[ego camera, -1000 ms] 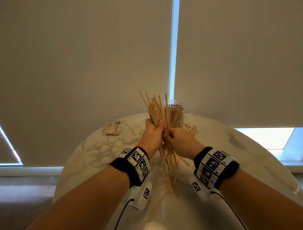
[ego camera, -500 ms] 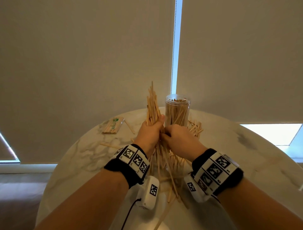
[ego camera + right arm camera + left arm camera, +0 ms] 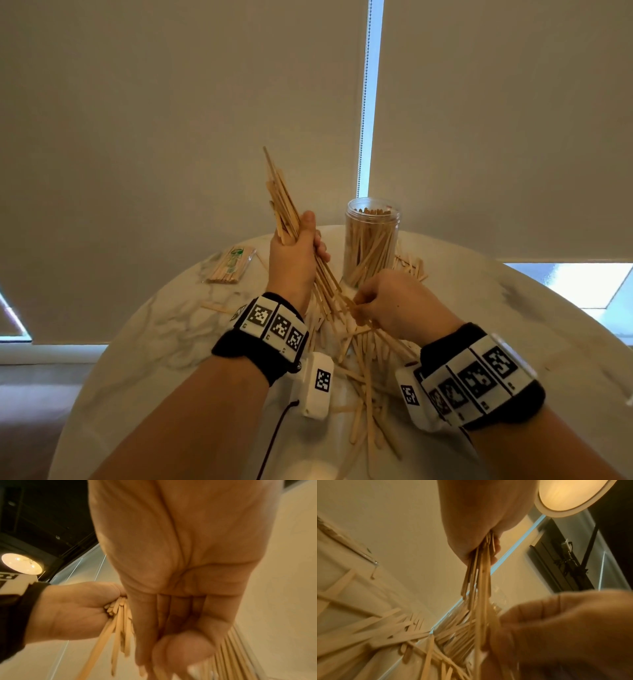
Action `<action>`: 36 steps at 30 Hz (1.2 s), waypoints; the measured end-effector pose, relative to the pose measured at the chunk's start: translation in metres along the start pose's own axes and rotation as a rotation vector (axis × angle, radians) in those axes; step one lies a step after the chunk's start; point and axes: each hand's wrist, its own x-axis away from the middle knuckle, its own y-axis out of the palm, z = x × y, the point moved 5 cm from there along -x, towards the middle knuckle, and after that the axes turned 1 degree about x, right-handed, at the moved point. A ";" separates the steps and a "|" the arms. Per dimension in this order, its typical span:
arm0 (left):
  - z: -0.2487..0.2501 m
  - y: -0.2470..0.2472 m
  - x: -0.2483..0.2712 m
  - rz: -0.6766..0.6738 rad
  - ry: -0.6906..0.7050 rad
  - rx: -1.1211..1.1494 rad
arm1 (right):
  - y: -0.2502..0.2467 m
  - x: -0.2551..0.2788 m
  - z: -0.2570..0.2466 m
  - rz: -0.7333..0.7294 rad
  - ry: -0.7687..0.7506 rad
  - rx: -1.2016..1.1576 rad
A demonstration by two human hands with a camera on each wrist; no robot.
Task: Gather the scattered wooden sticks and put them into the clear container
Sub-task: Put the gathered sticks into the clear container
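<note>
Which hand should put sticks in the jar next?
Probably the left hand: it already grips a raised bundle of sticks beside the open jar. The right hand is low, pinching sticks at the pile.

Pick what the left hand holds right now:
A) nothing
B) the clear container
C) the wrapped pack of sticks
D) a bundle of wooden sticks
D: the left hand grips a bundle of wooden sticks raised above the table, beside the clear container.
</note>
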 end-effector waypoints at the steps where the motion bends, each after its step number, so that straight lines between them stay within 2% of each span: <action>1: 0.003 -0.001 -0.002 0.004 0.008 0.024 | 0.002 0.001 0.004 -0.046 0.030 -0.013; 3: 0.010 -0.002 -0.005 -0.008 0.028 -0.008 | 0.000 0.003 0.008 -0.104 0.066 -0.057; 5: 0.015 0.002 -0.002 -0.073 0.060 -0.079 | -0.012 0.004 0.006 -0.060 0.047 -0.144; 9: 0.008 0.030 0.017 -0.340 0.019 -0.236 | -0.053 0.018 -0.016 0.179 -0.137 -0.485; 12: -0.003 0.060 0.031 -0.545 0.042 -0.537 | -0.065 0.021 -0.023 0.201 -0.186 -0.759; 14: -0.007 0.072 0.039 -0.627 0.061 -0.600 | -0.067 0.015 -0.013 0.241 -0.147 -0.862; 17: -0.015 0.072 0.049 -0.729 -0.031 -0.530 | -0.070 0.011 0.001 0.276 -0.112 -0.858; 21: -0.021 0.072 0.058 -0.790 -0.193 -0.338 | -0.072 0.013 0.016 0.208 -0.115 -0.933; 27: -0.019 0.078 0.057 -0.738 -0.189 -0.330 | -0.078 0.016 0.011 0.213 -0.163 -0.889; 29: -0.016 0.080 0.060 -0.770 -0.187 -0.320 | -0.084 0.018 0.008 0.277 -0.174 -0.860; 33: -0.016 0.087 0.071 -0.916 -0.192 -0.346 | -0.112 0.031 0.007 0.524 -0.245 -1.009; 36: -0.016 0.091 0.073 -0.945 -0.158 -0.395 | -0.127 0.043 0.007 0.647 -0.330 -0.892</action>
